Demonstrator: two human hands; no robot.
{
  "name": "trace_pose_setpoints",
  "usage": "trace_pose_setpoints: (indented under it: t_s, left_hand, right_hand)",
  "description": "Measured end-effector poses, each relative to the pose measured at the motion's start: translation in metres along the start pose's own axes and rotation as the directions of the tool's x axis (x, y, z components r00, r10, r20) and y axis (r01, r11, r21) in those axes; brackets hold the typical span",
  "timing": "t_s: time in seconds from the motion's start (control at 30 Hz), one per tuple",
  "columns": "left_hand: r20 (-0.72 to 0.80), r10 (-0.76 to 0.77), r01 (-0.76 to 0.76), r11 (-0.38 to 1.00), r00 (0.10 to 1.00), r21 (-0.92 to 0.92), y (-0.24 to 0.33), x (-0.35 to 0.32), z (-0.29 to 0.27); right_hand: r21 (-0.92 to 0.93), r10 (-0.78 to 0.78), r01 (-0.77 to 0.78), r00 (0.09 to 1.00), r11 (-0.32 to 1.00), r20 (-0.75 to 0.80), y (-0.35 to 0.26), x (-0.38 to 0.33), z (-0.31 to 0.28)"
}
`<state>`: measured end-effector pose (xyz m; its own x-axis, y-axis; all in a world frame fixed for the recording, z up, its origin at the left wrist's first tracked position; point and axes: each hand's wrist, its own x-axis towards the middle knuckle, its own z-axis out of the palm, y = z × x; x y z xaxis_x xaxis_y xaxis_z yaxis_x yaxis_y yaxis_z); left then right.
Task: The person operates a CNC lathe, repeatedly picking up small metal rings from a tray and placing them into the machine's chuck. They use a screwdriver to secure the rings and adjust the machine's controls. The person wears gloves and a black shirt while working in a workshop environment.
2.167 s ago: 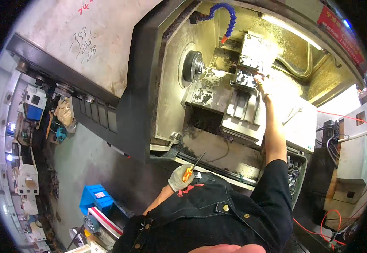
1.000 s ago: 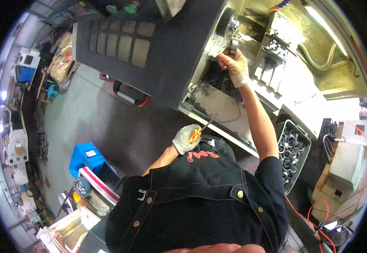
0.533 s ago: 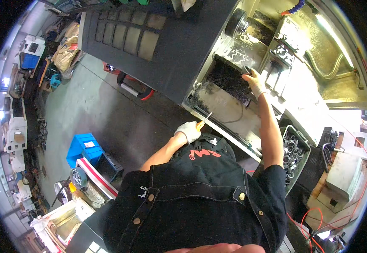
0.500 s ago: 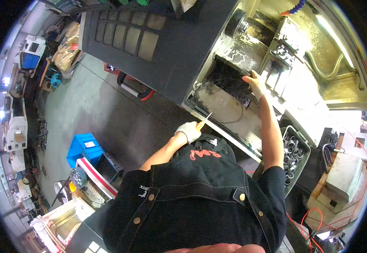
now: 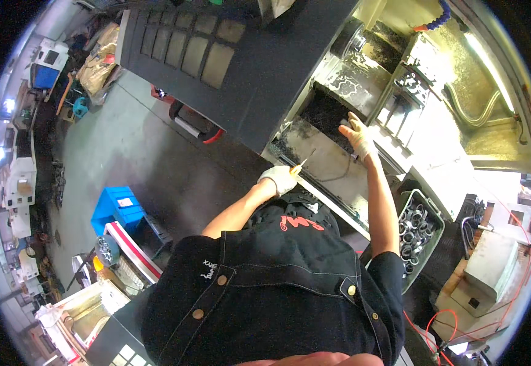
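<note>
My left hand [image 5: 279,180], in a pale glove, is closed around the yellow handle of a tool with a thin, pointed metal blade [image 5: 306,160]. The blade points up and away over the front edge of an open machine [image 5: 326,160]. Farther in, my right hand [image 5: 359,140], also gloved, reaches over the dark opening in the machine bed. Its thumb and forefinger are apart, and I make out nothing between them. A round chuck [image 5: 356,41] sits at the back of the machine. Beside my right forearm stands a grey bin [image 5: 441,229] of metal rings [image 5: 413,230].
The machine's dark sliding door [image 5: 259,79] stands to the left of the opening. A blue crate [image 5: 119,209] is on the floor at left, near a red-and-white striped beam [image 5: 132,250]. Red hoses [image 5: 439,317] loop at lower right, by a pale metal box [image 5: 491,268].
My right hand has drawn back toward me and slightly left, its fingers now apart. My left hand, still holding the tool, has moved slightly up and to the right.
</note>
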<state>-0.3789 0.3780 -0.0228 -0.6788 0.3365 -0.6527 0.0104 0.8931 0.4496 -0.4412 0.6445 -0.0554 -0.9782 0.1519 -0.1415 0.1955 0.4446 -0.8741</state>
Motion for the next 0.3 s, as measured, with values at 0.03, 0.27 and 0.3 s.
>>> trace_pose_setpoints:
  t_s: [0.03,0.27,0.3]
  left_hand:
    - [0.009,0.003,-0.003,1.0,1.0,-0.014,-0.001,-0.002,0.0]
    - [0.057,0.03,-0.033,0.998,0.998,0.049,-0.01,0.005,0.011]
    - [0.06,0.021,-0.024,0.999,0.998,0.043,-0.012,0.003,0.014]
  right_hand:
    - [0.064,0.03,-0.033,0.999,0.997,0.043,-0.007,0.004,-0.002]
    - [0.735,0.176,-0.218,0.975,0.642,0.136,0.003,0.016,-0.013]
    - [0.821,0.147,-0.239,0.971,0.518,0.19,-0.003,0.012,-0.012]
